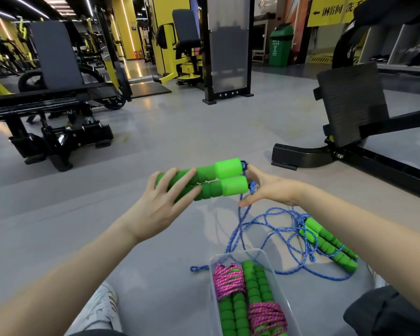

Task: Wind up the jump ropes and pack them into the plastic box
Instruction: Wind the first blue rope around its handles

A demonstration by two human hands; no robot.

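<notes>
Two green handles [204, 179] in left hand [161, 204], right hand [270, 189] seemingly pinching rope [252, 187] (blue)

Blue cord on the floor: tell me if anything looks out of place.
Yes. The blue cord sprawls in loose, tangled loops on the floor beside the plastic box, crossing a second pair of green handles. The pink ropes inside the box are wound tidily.

Single head-worn wide-angle view, looking forward and down, close above the plastic box [273, 275] on the gym floor [180, 132].
</notes>
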